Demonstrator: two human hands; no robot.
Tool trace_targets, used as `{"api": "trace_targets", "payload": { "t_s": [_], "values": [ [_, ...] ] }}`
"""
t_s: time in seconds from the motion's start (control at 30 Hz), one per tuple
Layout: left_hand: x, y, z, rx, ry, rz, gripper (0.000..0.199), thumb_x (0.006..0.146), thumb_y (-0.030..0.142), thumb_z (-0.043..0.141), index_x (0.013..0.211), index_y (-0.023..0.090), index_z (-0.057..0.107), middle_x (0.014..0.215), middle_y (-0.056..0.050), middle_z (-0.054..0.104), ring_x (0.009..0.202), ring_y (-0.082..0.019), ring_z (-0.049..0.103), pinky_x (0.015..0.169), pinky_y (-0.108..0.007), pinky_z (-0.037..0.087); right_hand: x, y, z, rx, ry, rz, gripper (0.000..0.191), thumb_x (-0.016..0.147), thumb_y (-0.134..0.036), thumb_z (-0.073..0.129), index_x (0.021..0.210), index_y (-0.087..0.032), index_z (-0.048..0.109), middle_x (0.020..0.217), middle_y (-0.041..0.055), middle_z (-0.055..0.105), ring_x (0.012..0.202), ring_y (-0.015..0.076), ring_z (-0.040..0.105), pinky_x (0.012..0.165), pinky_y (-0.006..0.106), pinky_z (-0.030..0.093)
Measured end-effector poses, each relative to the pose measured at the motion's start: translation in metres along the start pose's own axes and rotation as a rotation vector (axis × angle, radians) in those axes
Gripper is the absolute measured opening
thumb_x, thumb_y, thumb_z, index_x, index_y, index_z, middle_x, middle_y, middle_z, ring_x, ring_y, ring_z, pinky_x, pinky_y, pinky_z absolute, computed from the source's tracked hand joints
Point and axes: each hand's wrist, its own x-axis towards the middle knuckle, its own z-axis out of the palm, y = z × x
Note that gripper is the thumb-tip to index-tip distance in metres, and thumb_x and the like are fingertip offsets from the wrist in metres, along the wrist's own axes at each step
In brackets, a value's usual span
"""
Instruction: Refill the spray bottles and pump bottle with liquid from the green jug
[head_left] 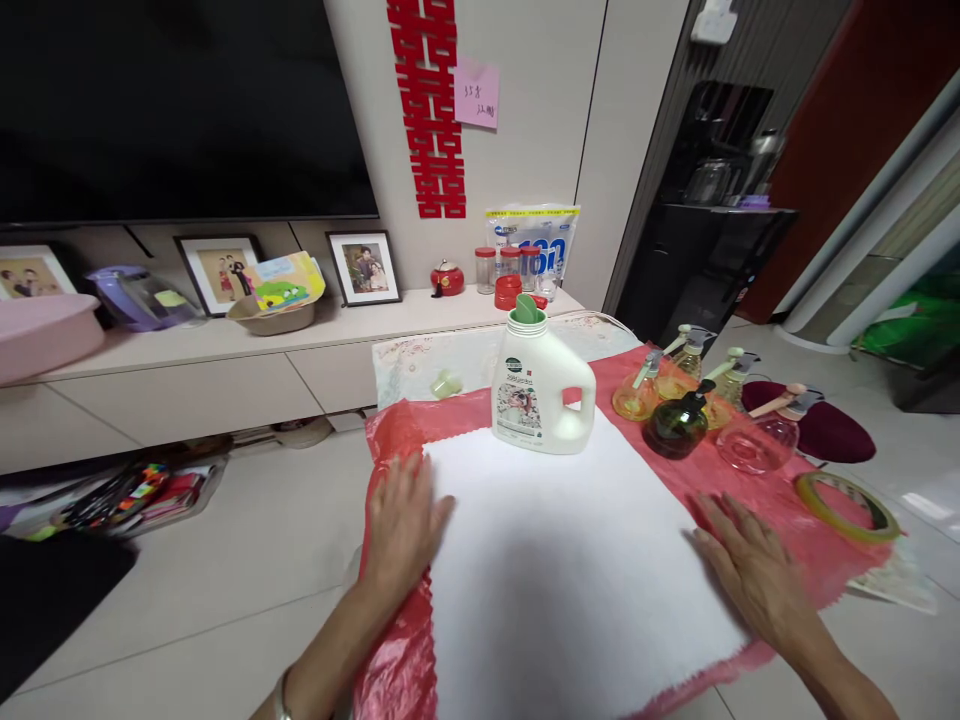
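Note:
A white cloth (540, 560) with zigzag edges lies flat over a red plastic sheet (397, 640) on the table. My left hand (405, 520) rests at the cloth's left edge, fingers stretched out and holding nothing. At the right edge, my right hand (750, 560) lies with fingers spread, partly on the red sheet. Between and beyond both hands stands an upright white detergent jug (541, 390) on the cloth's far end. Its green spout (527, 310) shows at the top, with no cap on it.
Several pump bottles, among them a dark green bottle (676, 425) and a pink bottle (759, 440), stand to the right. A tape roll (847, 507) lies nearer. Behind, a low cabinet (202, 390) carries a brown basket (274, 317), photo frames and red-lidded jars (485, 272).

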Motion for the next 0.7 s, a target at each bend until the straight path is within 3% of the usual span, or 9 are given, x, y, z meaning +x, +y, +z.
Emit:
{"api": "trace_targets", "payload": {
  "t_s": [0.1,0.23,0.37,0.47,0.6,0.7],
  "values": [
    [-0.024,0.017,0.012,-0.002,-0.097,0.198,0.067,0.095,0.046,0.051,0.152,0.012,0.038,0.159,-0.019,0.039,0.151,-0.039,0.027,0.119,-0.062,0.027,-0.010,-0.016,0.002,0.031,-0.010,-0.042,0.073,0.098,-0.070,0.010,0.152,-0.032,0.044,0.158,-0.0020,0.026,0.144,0.0293,0.028,0.111,0.062,0.032],
    [-0.035,0.015,0.019,0.005,-0.268,0.208,0.069,0.095,0.052,0.049,0.152,0.014,0.039,0.162,-0.018,0.033,0.151,-0.039,0.027,0.119,-0.064,0.027,-0.016,-0.020,0.000,0.069,-0.023,-0.052,0.073,0.099,-0.069,0.011,0.151,-0.031,0.045,0.158,-0.0031,0.027,0.145,0.0263,0.026,0.113,0.059,0.030],
    [-0.024,0.022,0.007,0.044,-0.352,0.172,0.065,0.089,0.044,0.058,0.146,0.013,0.049,0.158,-0.020,0.040,0.149,-0.044,0.029,0.119,-0.069,0.021,-0.011,-0.017,-0.007,0.124,-0.046,-0.038,0.070,0.098,-0.068,0.019,0.148,-0.029,0.050,0.156,-0.0011,0.032,0.143,0.0280,0.031,0.113,0.060,0.030],
    [-0.014,0.052,-0.009,0.036,-0.414,0.209,0.063,0.081,0.025,0.065,0.142,0.016,0.054,0.154,-0.019,0.047,0.147,-0.045,0.032,0.118,-0.072,0.017,-0.002,-0.018,-0.013,0.183,-0.060,-0.015,0.070,0.097,-0.066,0.024,0.141,-0.023,0.058,0.150,0.0048,0.041,0.137,0.0312,0.038,0.109,0.060,0.036],
    [-0.009,0.112,-0.022,-0.148,-0.496,0.352,0.067,0.082,0.020,0.062,0.147,0.017,0.047,0.156,-0.015,0.046,0.148,-0.039,0.035,0.121,-0.067,0.017,0.013,-0.027,-0.028,0.281,-0.070,-0.015,0.075,0.094,-0.065,0.028,0.136,-0.012,0.062,0.142,0.0115,0.050,0.131,0.0296,0.046,0.113,0.051,0.038],
    [-0.010,0.151,-0.020,-0.303,-0.526,0.396,0.066,0.084,0.018,0.056,0.148,0.016,0.044,0.154,-0.016,0.049,0.144,-0.035,0.042,0.121,-0.062,0.023,0.021,-0.038,-0.040,0.349,-0.072,-0.027,0.073,0.095,-0.064,0.030,0.136,-0.013,0.061,0.142,0.0115,0.050,0.130,0.0295,0.047,0.112,0.048,0.041]
  ]
}}
